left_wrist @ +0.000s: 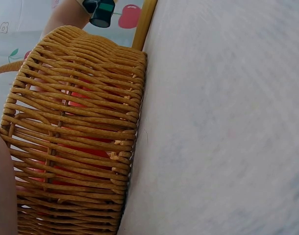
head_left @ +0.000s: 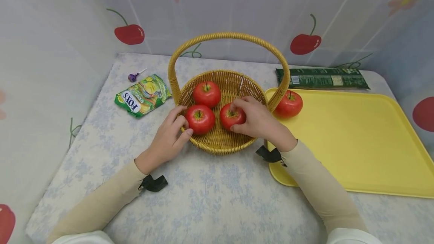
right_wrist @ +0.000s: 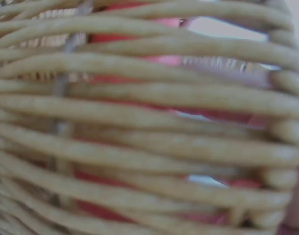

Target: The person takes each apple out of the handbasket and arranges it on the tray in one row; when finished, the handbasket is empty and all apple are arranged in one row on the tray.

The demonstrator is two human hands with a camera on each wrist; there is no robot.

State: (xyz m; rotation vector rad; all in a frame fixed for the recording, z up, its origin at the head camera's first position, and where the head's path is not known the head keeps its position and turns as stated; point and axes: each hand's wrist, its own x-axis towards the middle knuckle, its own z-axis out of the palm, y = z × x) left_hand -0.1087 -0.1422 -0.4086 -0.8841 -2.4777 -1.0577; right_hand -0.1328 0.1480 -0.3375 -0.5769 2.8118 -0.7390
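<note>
- Head view: a wicker basket with an arched handle stands at the centre of the frame.
- Head view, centre: the right hand has thumb and fingers clamped on the right-hand apple, inside the basket.
- Head view, left of centre: the left hand has its fingers bent over the basket's rim, just beside the front-left apple; the rear apple sits behind that one.
- Head view, right: a fourth apple lies at the upper left corner of a yellow tray, below a long green packet.
- Head view, upper left: a green FOX'S bag lies near a purple lollipop.
- Left wrist view: woven basket wall at left, red showing through; fingers cannot be told.
- Right wrist view: blurred wicker strands fill the frame, red behind; grip cannot be told.
</note>
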